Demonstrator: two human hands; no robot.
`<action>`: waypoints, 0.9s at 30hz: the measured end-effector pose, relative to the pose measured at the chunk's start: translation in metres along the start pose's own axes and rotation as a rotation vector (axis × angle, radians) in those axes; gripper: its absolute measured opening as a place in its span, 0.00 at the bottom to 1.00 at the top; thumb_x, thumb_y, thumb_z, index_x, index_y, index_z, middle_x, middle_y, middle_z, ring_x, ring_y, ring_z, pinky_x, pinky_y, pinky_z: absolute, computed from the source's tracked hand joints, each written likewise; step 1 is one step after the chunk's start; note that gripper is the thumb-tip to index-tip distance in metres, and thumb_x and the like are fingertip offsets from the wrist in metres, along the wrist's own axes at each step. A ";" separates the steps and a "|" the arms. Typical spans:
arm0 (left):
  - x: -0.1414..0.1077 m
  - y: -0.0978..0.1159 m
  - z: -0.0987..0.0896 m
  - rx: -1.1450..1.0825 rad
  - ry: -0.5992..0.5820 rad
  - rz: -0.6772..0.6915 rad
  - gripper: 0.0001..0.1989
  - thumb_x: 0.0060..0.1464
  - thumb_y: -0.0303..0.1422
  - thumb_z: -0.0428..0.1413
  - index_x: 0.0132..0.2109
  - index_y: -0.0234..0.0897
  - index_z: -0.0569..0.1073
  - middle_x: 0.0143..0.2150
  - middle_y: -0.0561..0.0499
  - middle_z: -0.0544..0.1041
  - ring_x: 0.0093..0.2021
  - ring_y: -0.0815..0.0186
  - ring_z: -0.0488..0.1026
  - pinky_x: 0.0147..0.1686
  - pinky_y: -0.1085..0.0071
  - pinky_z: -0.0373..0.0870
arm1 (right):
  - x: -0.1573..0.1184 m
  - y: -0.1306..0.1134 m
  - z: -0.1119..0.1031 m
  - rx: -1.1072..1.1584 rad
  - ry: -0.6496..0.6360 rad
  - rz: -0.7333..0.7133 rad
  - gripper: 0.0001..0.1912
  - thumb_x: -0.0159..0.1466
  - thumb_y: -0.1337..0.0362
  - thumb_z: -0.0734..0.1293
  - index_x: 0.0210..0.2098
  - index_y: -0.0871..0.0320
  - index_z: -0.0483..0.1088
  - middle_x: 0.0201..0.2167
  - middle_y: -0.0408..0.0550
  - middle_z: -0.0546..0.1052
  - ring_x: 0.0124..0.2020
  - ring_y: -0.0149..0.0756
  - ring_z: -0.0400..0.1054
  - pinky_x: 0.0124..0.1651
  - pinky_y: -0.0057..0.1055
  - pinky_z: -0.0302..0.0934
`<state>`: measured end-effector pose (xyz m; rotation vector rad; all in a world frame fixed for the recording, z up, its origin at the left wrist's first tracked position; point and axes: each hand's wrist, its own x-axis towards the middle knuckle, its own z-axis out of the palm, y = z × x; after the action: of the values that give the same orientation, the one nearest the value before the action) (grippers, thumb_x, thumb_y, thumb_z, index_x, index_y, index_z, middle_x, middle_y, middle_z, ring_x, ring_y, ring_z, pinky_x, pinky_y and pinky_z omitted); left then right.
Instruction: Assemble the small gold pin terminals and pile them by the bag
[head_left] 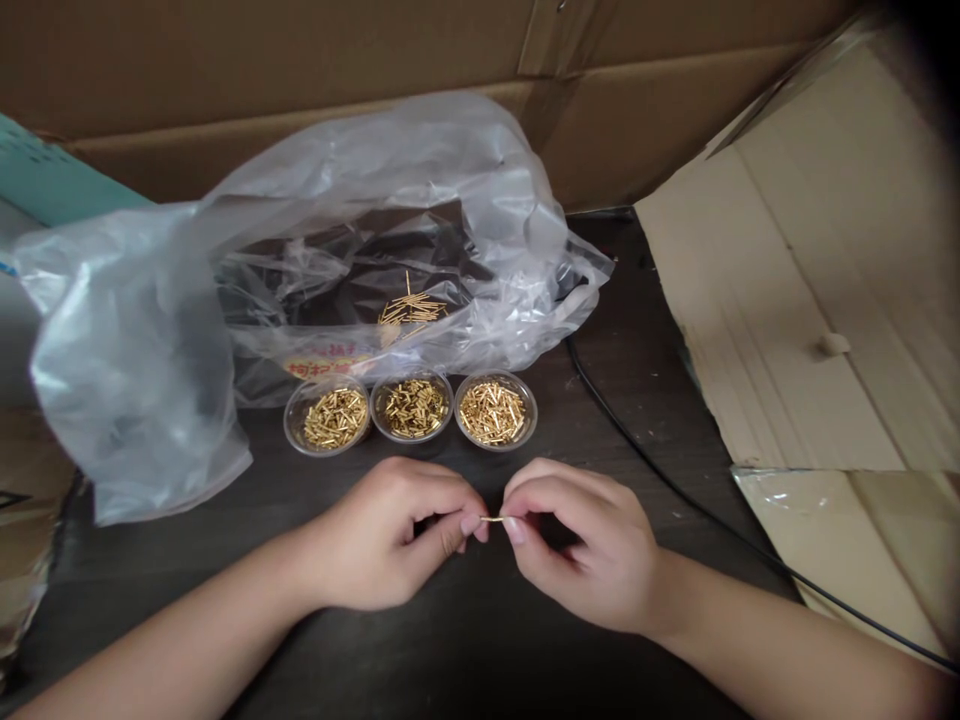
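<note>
Both hands are in view at the front of the dark tabletop (645,440), held close together at centre. One short gold pin (491,519) lies between them, its long axis running almost level from left to right across the view, with a very slight tilt. The right hand (585,548) is nearly closed, its thumb and forefinger pinching the pin's right end. The left hand (386,535) is curled, and its fingertips meet the pin's left end; whether they grip it or only touch it cannot be told at this resolution. The pin sits about equally near both hands, though most of its held length is hidden by fingertips. Directly ahead of the hands stand three clear round plastic bowls (412,405) in a row, each holding gold pins, and the pin lies closest to the right-hand bowl. Behind them, a loose pile of gold pins (411,312) rests on a crumpled clear plastic bag (127,370).
</note>
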<state>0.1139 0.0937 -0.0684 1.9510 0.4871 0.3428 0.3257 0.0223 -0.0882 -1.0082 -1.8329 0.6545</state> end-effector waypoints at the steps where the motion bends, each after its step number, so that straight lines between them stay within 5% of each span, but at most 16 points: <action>1: 0.000 0.000 0.000 0.003 0.001 -0.001 0.09 0.66 0.24 0.52 0.38 0.33 0.76 0.31 0.51 0.77 0.32 0.69 0.74 0.34 0.74 0.68 | 0.000 0.000 0.000 -0.002 -0.001 0.001 0.06 0.66 0.74 0.64 0.36 0.58 0.69 0.29 0.45 0.75 0.27 0.30 0.70 0.29 0.28 0.65; 27: 0.002 0.004 -0.001 -0.008 -0.005 -0.025 0.09 0.64 0.23 0.51 0.36 0.33 0.73 0.31 0.52 0.75 0.31 0.70 0.72 0.34 0.75 0.66 | 0.004 -0.007 0.003 -0.004 0.052 0.031 0.07 0.67 0.75 0.64 0.36 0.58 0.70 0.29 0.45 0.76 0.28 0.30 0.71 0.31 0.27 0.67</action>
<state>0.1163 0.0941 -0.0645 1.9362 0.5053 0.3232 0.3197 0.0221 -0.0825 -1.0485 -1.7778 0.6376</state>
